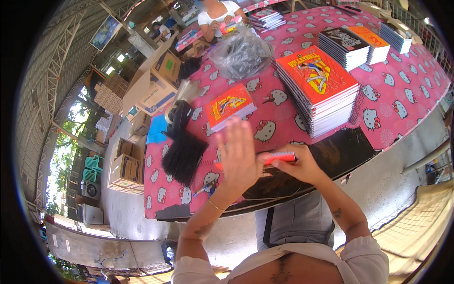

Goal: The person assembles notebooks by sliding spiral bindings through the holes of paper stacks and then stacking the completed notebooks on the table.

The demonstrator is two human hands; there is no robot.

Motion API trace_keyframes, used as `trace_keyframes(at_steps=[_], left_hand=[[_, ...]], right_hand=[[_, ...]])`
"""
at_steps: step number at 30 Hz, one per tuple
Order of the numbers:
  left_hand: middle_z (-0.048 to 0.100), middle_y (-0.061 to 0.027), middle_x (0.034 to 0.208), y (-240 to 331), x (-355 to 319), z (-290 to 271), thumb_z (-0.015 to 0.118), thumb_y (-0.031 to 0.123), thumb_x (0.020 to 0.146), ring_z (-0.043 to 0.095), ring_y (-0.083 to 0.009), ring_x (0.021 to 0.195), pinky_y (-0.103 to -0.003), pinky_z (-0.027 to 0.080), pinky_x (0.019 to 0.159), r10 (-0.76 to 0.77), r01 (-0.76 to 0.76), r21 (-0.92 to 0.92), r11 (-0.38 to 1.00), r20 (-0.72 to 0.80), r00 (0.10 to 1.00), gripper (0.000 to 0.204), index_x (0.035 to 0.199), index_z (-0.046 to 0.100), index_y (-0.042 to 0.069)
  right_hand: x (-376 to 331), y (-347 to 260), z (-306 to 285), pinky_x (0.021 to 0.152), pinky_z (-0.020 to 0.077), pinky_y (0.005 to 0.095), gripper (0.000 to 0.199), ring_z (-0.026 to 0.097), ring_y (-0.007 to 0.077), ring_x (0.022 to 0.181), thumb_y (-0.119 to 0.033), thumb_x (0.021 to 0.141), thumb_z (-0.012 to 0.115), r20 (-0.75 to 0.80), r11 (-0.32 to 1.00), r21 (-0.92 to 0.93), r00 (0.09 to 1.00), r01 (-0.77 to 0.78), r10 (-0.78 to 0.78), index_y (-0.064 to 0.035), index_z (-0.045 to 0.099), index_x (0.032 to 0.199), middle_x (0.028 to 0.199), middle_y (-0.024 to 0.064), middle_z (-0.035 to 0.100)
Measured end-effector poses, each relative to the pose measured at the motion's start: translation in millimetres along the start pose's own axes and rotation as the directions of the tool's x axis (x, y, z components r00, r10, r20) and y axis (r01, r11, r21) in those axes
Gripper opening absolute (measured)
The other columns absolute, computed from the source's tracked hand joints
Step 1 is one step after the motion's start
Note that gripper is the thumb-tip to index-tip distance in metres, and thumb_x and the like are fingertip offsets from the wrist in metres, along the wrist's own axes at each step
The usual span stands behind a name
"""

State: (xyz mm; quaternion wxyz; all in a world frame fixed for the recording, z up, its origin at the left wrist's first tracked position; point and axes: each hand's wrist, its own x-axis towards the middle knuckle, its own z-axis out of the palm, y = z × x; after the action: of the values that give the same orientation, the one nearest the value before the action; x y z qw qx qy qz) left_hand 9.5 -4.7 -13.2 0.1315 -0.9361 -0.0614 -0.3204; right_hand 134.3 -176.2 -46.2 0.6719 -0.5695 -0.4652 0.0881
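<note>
My right hand (302,164) grips a thin red-covered notebook (283,157), tilted nearly edge-on above the table's near edge. My left hand (240,152) is raised at the notebook's left end with its fingers stretched out, slightly blurred. It hides much of the notebook, and a thin spiral coil (209,162) shows just left of it. Beyond my hands lies a small stack of red and yellow notebooks (231,105). To the left, a bundle of black plastic coils (184,158) rests next to a black device (182,116).
A tall stack of spiral notebooks (331,106) stands right of centre, with a dark-covered stack (344,43) behind it. A clear plastic bag (242,54) sits farther back. A dark board (340,156) lines the near edge. Cardboard boxes (158,85) stand left; a person (218,21) sits opposite.
</note>
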Motion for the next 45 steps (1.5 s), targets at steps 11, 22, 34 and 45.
trace_keyframes(at_steps=[11, 22, 34, 45], left_hand=[[0.032, -0.0367, 0.158, 49, -60, 4, 0.044, 0.06, 0.1, 0.03, -0.051, 0.149, -0.068, 0.017, 0.118, 0.04, -0.021, -0.269, 0.963, 0.065, 0.997, 0.09, 0.151, 0.033, -0.013], [0.024, -0.0376, 0.161, 41, -29, -5, 0.033, 0.065, 0.102, 0.02, -0.0534, 0.152, -0.071, 0.011, 0.118, -0.05, 0.06, -0.202, 0.978, 0.055, 0.997, 0.094, 0.152, 0.03, -0.015], [0.025, -0.0374, 0.161, 48, -24, -12, 0.032, 0.062, 0.104, 0.02, -0.0509, 0.153, -0.069, 0.009, 0.119, 0.105, -0.053, -0.269, 0.962, 0.184, 0.977, 0.091, 0.155, 0.027, -0.013], [0.053, -0.0229, 0.147, 47, -12, -36, 0.047, 0.042, 0.106, 0.045, -0.0376, 0.143, -0.061, 0.012, 0.122, 0.012, 0.018, -0.423, 0.906, 0.068, 0.998, 0.061, 0.145, 0.048, -0.005]], right_hand=[[-5, 2, -2, 0.054, 0.042, 0.034, 0.018, 0.047, 0.0203, 0.056, -0.014, 0.095, 0.071, 0.069, 0.999, -0.044, 0.997, 0.021, -0.018, 0.0012, 0.071, 0.105, 0.069, 0.0145, 0.058], [-8, 2, 3, 0.058, 0.0476, 0.0326, 0.022, 0.058, 0.0213, 0.061, -0.012, 0.094, 0.071, 0.07, 0.996, -0.071, 0.996, 0.054, -0.049, -0.0009, 0.072, 0.113, 0.078, 0.0155, 0.066], [-4, -3, -3, 0.063, 0.0504, 0.0372, 0.024, 0.064, 0.0321, 0.069, -0.007, 0.09, 0.072, 0.126, 0.996, -0.081, 0.991, -0.04, 0.05, 0.001, 0.071, 0.112, 0.085, 0.0187, 0.068], [-4, -10, -3, 0.063, 0.0497, 0.0378, 0.023, 0.064, 0.0338, 0.069, -0.008, 0.09, 0.073, 0.139, 0.99, -0.131, 0.99, 0.044, -0.026, 0.0015, 0.069, 0.111, 0.085, 0.0182, 0.067]])
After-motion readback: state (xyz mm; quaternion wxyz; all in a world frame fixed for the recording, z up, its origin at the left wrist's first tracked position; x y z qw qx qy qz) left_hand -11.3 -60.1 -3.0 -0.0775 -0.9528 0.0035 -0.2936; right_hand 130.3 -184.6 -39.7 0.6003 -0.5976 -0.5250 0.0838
